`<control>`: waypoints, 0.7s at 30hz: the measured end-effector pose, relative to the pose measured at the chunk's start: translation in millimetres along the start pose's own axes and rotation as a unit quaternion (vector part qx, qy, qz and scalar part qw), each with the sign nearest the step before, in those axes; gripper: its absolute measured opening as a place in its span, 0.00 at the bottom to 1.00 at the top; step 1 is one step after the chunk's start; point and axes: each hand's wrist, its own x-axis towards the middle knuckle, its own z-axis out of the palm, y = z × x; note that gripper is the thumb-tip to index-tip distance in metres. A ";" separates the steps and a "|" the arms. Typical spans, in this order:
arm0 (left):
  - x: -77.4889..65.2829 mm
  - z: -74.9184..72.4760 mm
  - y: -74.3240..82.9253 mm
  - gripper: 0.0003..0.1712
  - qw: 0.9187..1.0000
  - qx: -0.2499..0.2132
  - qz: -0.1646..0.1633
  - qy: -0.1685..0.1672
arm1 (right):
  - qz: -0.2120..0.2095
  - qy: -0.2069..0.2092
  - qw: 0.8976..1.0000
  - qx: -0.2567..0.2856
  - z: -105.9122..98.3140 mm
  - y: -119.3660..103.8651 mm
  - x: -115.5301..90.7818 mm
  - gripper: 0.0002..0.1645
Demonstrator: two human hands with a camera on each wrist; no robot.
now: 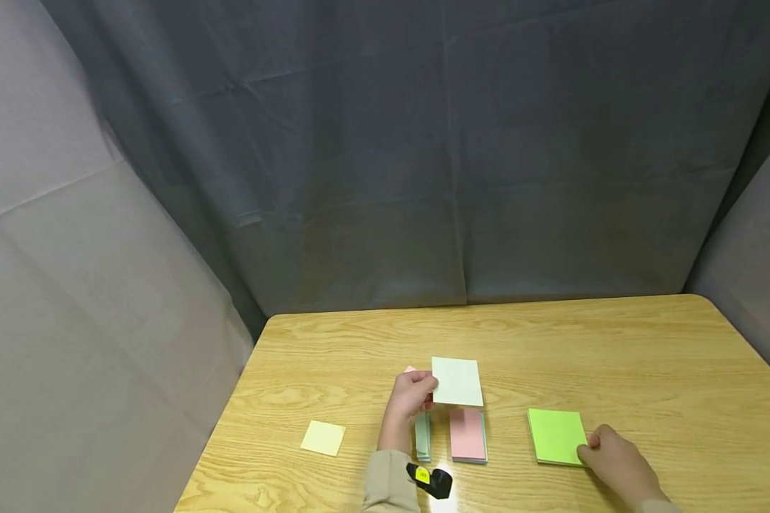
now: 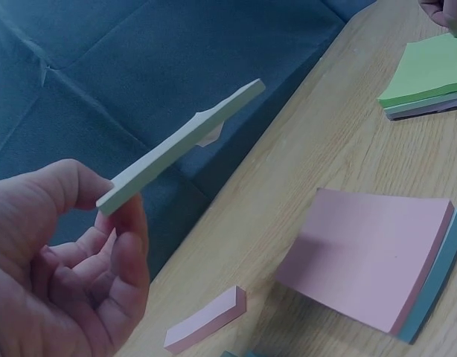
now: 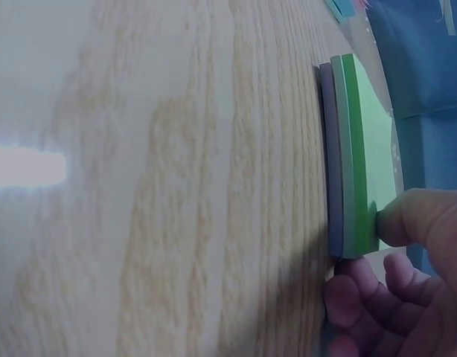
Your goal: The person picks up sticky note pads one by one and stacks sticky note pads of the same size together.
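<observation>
My left hand pinches a pale, whitish-green sticky note pad by its edge, above the table. In the left wrist view the pad is tilted and seen edge-on, and a small pale flap pokes out past it. At the right, my right hand grips the near right corner of a stack of sticky note pads with bright green on top. The right wrist view shows the thumb on the green face and curled fingers at the side. Paler green and purple pads lie under the green one.
A pink pad lies on a blue-teal one between the hands. Narrow green pads sit beside my left forearm, and a narrow pink pad lies behind my left hand. A pale yellow pad is farther left. Grey curtains surround the table.
</observation>
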 end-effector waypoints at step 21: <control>2.0 3.6 -5.6 0.18 1.000 -0.007 0.003 0.001 | -0.031 0.013 0.999 0.001 0.2 -4.4 -4.6 0.12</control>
